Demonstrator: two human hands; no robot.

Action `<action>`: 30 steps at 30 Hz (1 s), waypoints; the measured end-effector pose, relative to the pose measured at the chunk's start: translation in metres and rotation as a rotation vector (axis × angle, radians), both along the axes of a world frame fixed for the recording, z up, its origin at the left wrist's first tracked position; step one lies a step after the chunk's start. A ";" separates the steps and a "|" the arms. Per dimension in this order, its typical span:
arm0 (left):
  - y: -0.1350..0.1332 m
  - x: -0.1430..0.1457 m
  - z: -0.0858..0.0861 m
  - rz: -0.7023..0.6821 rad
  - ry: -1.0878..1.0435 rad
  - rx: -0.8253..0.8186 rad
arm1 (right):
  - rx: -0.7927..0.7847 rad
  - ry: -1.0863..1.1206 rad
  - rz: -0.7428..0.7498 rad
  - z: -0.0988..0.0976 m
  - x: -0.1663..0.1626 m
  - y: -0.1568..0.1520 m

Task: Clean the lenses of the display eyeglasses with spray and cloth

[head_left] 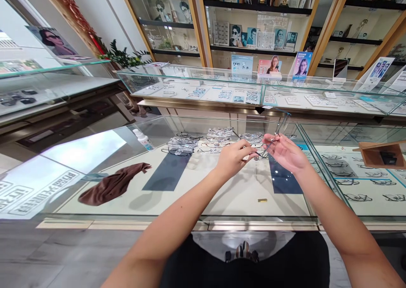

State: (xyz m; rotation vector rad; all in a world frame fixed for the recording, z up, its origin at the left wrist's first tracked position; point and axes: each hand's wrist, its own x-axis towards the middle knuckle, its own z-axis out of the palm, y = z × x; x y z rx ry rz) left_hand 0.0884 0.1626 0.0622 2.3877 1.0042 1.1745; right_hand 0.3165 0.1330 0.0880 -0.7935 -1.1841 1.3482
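Note:
Both my hands are held out over a glass display counter (222, 203). My left hand (233, 157) is closed in a pinch on a thin-framed pair of glasses (269, 146). My right hand (283, 152) grips the same glasses from the other side, and one temple arm sticks up toward the back. Under the glass below my hands lie rows of spectacle frames (196, 142).
A brown cloth (111, 186) lies on the counter at the left, a small white bottle (143, 139) behind it. A wooden tray (382, 154) sits at the right. Another glass counter (253, 89) and shelves with pictures stand behind. A small gold piece (261, 200) lies near the front.

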 end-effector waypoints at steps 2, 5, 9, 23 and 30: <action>0.001 0.000 0.001 0.003 -0.028 -0.010 | 0.045 -0.029 -0.011 0.000 0.002 0.000; -0.001 0.001 0.004 -0.027 -0.072 -0.046 | 0.094 -0.071 -0.014 -0.002 0.004 0.001; -0.010 0.005 0.013 -0.115 -0.206 -0.191 | 0.079 -0.012 -0.047 -0.001 0.011 0.004; -0.004 -0.002 0.019 -0.450 -0.381 -1.378 | 0.096 0.121 -0.093 0.003 0.026 0.010; -0.001 -0.006 0.021 -0.294 0.175 -1.179 | 0.005 0.288 -0.059 0.010 0.020 0.007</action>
